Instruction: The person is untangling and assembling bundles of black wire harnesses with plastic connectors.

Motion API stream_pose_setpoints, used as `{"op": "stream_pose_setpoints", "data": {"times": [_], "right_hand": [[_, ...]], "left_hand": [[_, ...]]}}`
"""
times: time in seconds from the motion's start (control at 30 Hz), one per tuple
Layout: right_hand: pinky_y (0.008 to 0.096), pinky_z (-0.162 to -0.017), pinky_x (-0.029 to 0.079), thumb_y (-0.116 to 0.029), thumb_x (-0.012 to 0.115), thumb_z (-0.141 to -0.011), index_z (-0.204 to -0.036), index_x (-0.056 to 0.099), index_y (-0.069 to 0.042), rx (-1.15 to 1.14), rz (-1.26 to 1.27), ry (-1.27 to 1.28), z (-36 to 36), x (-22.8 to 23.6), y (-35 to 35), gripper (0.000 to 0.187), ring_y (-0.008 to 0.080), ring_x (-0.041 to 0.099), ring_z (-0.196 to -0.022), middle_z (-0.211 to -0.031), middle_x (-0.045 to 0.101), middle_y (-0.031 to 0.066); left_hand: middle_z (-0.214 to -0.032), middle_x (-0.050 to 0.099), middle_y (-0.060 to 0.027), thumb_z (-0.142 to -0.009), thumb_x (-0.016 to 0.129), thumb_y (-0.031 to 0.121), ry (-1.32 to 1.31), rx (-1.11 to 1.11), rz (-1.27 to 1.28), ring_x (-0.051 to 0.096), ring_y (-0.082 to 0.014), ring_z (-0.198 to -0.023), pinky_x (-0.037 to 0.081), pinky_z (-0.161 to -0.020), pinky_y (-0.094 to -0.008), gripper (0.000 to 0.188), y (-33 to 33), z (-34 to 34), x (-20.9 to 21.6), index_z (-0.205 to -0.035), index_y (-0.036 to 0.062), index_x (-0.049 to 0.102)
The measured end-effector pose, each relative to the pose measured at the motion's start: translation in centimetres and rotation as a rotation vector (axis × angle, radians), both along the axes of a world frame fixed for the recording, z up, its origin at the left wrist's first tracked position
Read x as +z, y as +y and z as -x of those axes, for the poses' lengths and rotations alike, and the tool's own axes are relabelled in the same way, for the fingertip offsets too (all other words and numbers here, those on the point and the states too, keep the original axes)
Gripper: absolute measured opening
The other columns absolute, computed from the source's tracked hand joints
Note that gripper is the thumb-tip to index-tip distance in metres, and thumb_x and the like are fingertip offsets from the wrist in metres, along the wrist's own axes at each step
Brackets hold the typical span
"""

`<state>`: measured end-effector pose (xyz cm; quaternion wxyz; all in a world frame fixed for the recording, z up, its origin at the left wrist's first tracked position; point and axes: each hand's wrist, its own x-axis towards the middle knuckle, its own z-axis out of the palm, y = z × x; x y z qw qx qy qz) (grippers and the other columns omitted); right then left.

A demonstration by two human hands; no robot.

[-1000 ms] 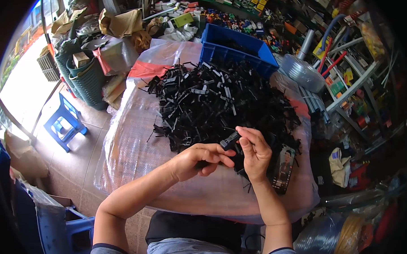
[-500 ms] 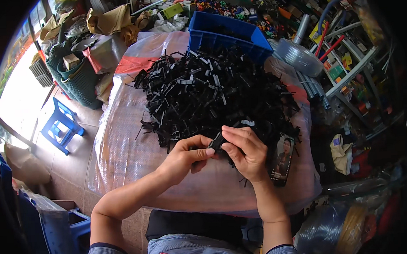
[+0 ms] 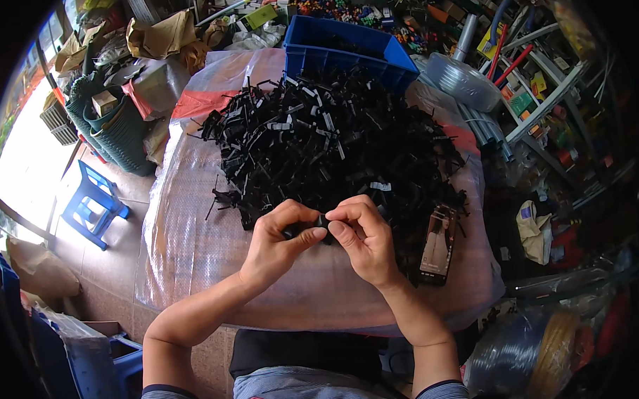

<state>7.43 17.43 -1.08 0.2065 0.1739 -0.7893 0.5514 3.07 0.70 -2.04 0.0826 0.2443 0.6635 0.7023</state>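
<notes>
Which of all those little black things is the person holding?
The little black piece in the left hand, with the right hand close beside it. It's up between the hands, while the others lie in the pile beyond.

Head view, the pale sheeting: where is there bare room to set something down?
On the pale sheeting, bare patches lie left, between its edge and the black pile, and in front, between the near edge and the left hand and right hand. Crowded: the centre, under the pile; the back, with the blue bin; front right, with the phone.
</notes>
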Motion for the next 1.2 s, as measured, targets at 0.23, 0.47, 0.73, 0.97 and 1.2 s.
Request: {"op": "stream_pose_setpoints", "data": {"times": [0.23, 0.47, 0.73, 0.97, 1.2], "right_hand": [[0.0207, -0.081, 0.036, -0.01, 0.054, -0.09, -0.098, 0.055, -0.005, 0.336, 0.671, -0.63, 0.3, -0.9, 0.5, 0.009, 0.0075, 0.048, -0.09, -0.097, 0.056, 0.0005], [0.0203, -0.077, 0.038, -0.008, 0.054, -0.09, -0.092, 0.055, -0.006, 0.3, 0.615, -0.547, 0.4, -0.4, 0.6, 0.003, 0.0064, 0.048, -0.084, -0.091, 0.056, -0.0006], [0.0225, -0.08, 0.04, -0.014, 0.055, -0.09, -0.097, 0.057, -0.003, 0.398, 0.703, -0.595, 0.4, -0.8, 0.8, 0.013, 0.0112, 0.052, -0.086, -0.096, 0.058, 0.0044], [0.0314, -0.07, 0.05, -0.004, 0.079, -0.06, -0.116, 0.055, -0.001, -0.043, -0.524, 0.189, -0.1, 1.5, 0.1, 0.061, 0.0222, 0.058, -0.085, -0.102, 0.06, 0.0105], [0.033, -0.062, 0.051, 0.004, 0.071, -0.065, -0.102, 0.057, 0.0, -0.216, -0.575, 0.245, 0.2, 0.3, -0.5, 0.04, 0.0271, 0.06, -0.071, -0.084, 0.06, 0.0117]], "left_hand": [[-0.088, 0.057, -0.011, -0.068, 0.071, -0.004, 0.653, 0.2, 0.132, 0.058, -0.0177, -0.07, 0.047, -0.057, -0.0252, 0.024, 0.1, -0.3, 0.2, -0.091, -0.0013, 0.064], [-0.083, 0.058, -0.0108, -0.068, 0.07, -0.003, 0.614, 0.193, 0.108, 0.058, -0.0229, -0.069, 0.048, -0.057, -0.0296, 0.024, 0.2, -0.5, 0.9, -0.09, -0.0002, 0.063], [-0.078, 0.055, -0.0092, -0.072, 0.07, 0.003, 0.511, 0.158, 0.145, 0.057, -0.021, -0.067, 0.046, -0.058, -0.0285, 0.02, -0.4, -0.2, 1.1, -0.09, -0.0005, 0.061], [-0.064, 0.052, 0.0034, -0.083, 0.066, 0.019, -0.537, -0.116, -0.151, 0.041, -0.0013, -0.053, 0.029, -0.046, -0.0171, 0.013, -1.0, 1.9, 0.8, -0.087, 0.0065, 0.063], [-0.066, 0.05, 0.0036, -0.083, 0.066, 0.02, -0.403, -0.143, 0.048, 0.043, -0.0033, -0.057, 0.033, -0.049, -0.0187, 0.017, 0.1, 0.6, 0.9, -0.086, 0.0057, 0.058]]}}
